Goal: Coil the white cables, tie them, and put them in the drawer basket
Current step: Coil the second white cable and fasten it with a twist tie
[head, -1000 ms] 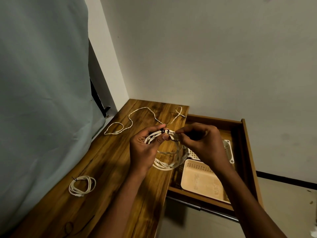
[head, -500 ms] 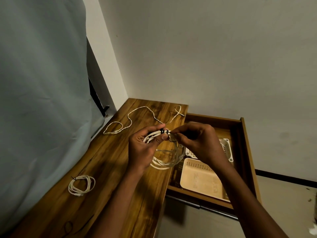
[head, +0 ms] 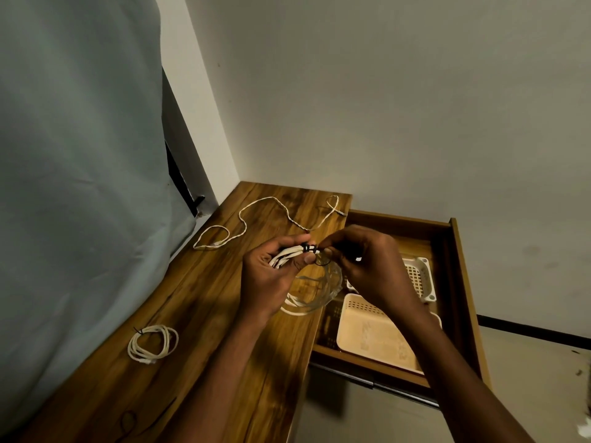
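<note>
Barely any change since a second ago: both hands still up over the bench (head: 198, 314) edge, same coil between them, tie a bit further along. My left hand (head: 271, 276) grips the coil (head: 307, 302) at its top, thumb and fingers curled round the bunched strands. My right hand (head: 367, 270) pinches the black tie (head: 310, 248) wrapped on the coil, just right of my left thumb; a loose loop of tie hangs below my fingertips. Lower part of coil is blurred, hanging under both hands over the bench edge. Below my right hand, the open drawer (head: 454, 282) holds a cream basket (head: 371, 334), with a white basket (head: 419, 276) behind it, partly hidden by my wrist. Left and down from my left hand, a tied coil (head: 153, 344) lies on the bench. Beyond both hands, a loose cable (head: 256, 215) snakes across the far bench. Curtain (head: 80, 187) hangs far left.
</note>
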